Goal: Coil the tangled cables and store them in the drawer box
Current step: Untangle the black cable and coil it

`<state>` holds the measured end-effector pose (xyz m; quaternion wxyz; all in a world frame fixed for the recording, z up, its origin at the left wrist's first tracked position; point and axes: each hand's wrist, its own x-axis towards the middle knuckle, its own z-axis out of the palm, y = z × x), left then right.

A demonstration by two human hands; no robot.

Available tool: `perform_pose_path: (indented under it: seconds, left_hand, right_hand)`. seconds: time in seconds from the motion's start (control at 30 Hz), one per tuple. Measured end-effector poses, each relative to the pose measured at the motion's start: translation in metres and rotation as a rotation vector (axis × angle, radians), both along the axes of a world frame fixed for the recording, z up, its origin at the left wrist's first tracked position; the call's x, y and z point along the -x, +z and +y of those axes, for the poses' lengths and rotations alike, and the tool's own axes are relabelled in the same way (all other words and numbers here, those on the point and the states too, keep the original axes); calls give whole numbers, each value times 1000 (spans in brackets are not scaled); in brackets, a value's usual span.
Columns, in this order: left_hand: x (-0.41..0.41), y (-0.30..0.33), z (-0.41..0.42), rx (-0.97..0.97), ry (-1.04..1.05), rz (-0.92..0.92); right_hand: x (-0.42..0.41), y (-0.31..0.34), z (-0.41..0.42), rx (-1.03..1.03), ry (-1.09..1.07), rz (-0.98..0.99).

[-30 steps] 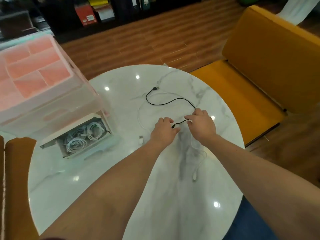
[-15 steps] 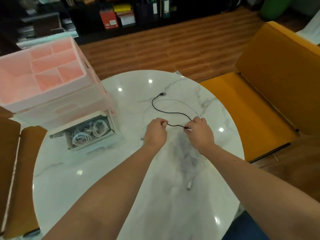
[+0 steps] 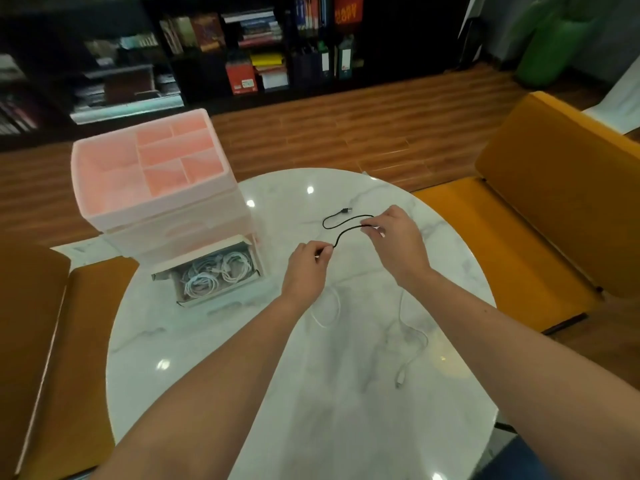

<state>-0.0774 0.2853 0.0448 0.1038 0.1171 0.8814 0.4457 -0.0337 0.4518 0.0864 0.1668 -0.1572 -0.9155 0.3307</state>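
The black cable (image 3: 341,227) hangs above the tabletop (image 3: 346,393), right of the drawer box (image 3: 166,202). The left hand (image 3: 304,271) pinches 1 end; the right hand (image 3: 398,244) pinches it mid-length. A white cable (image 3: 412,344) lies farther right, near the tabletop's edge. The open drawer (image 3: 214,271) at the box's base holds coiled white cables.

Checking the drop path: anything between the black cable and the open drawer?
Nothing visible. The left hand and right hand pinch the black cable above the table; the stretch to the open drawer is bare marble. White coils already lie inside it.
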Motion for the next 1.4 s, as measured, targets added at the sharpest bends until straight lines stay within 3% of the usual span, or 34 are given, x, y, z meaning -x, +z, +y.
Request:
perform_pose_path:
  seconds: [0.33,0.57,1.0,1.17,1.4]
  left_hand:
    - [14,78,-35,-152,-64,73]
    - [17,101,-42,-62,-132,189]
    - [15,115,-49,-299,-78,-256]
    - [8,123,-57,-583,-227,-568]
    - [8,129,-55,-771,-249,-639]
  right_hand:
    - [17,85,-37,-53,-7,210]
    - [20,116,-57,-165,-16,170]
    - [16,100,-63,118,85,-29]
    - [8,87,-57,334,-19,47]
    - [2,72,-59,495,-70,-5]
